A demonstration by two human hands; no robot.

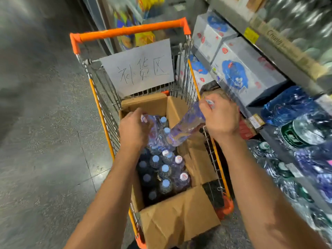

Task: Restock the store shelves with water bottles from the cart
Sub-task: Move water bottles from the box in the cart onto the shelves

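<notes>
My right hand (220,116) grips one water bottle (186,126) by its neck, tilted, cap up toward the shelves (287,56) on my right, base still over the cardboard box (179,225) in the cart (129,30). My left hand (133,130) holds a second bottle (152,130) at its neck, inside the box. The right is nearer the shelving, so I judge it goes first.

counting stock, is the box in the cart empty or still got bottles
Not empty: the open box still has many upright bottles, caps showing.
</notes>
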